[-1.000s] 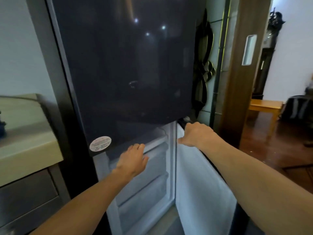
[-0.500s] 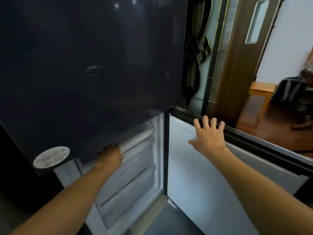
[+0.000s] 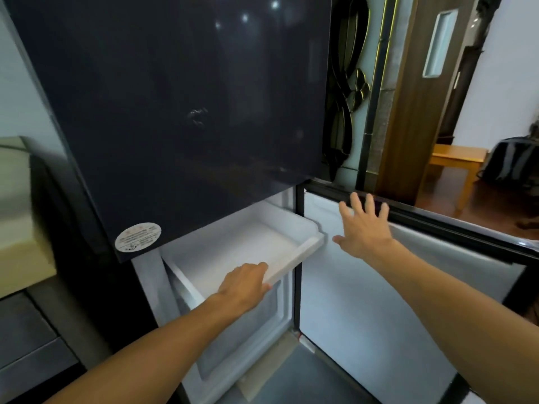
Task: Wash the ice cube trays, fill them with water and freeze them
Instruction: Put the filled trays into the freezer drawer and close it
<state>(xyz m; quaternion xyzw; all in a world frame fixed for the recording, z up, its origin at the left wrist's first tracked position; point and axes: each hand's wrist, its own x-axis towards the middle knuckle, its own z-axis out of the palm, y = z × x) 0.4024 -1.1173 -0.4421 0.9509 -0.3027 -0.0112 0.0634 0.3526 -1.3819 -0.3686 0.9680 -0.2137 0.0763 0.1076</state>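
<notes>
The dark, glossy upper door of the fridge fills most of the view and is closed. Below it, the one freezer door hangs wide open to the right, with its pale inner face showing. One white freezer drawer is drawn partway out from under the upper door. Its floor looks bare and frosted. Below it is at least one more drawer front; I cannot count more with certainty.

No ice cube trays are in view, neither in the drawer nor in either hand, so I cannot tell where they are.

Both hands are in view. The left hand grips the drawer's front lip near the middle, fingers curled over the edge. The right hand is spread flat, fingers apart, against the top of the open door's inner face. It seems to be steadying the door.

The drawer looks like stiff, light plastic, probably cold and a little slick with frost. A grip at the centre of the lip should keep it from skewing on its runners. Trays filled with water would likely be light but prone to spilling, so they are best held level by both short ends.

One round white sticker sits at the upper door's lower left corner.
</notes>
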